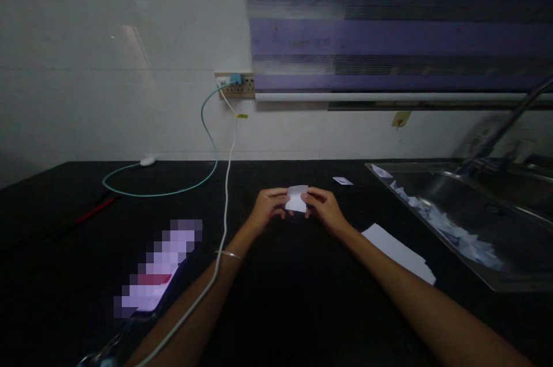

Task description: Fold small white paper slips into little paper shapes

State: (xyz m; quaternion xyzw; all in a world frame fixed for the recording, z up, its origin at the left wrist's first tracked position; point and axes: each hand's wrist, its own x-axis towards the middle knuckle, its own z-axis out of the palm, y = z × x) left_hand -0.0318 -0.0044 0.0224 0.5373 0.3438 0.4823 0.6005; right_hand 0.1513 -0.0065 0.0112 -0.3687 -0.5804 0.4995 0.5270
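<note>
Two edges closest to the work: the far edge of the dark countertop [294,292] against the wall [129,119], a short way beyond the hands, and the rim of the sink [510,286], off to the right. Between right forearm and sink rim, room narrowed by a stack of white sheets [395,250], partly hidden behind that arm. Folded white pieces [453,231] along the rim; one more folded piece [343,181] just beyond the right hand [324,204]. Wider room to the left, as far as the phone [159,275]. White cable [226,205] running down across the view of the left forearm, past the bracelet [230,254].

Small white paper [296,200] near mid-view, upright between both hands. Left hand [268,204] pinched on its left edge, right hand on its right; thumbs on the near face, wrists angled inward, forearms spread wide toward the bottom corners. Contact between paper and countertop impossible to tell.
</note>
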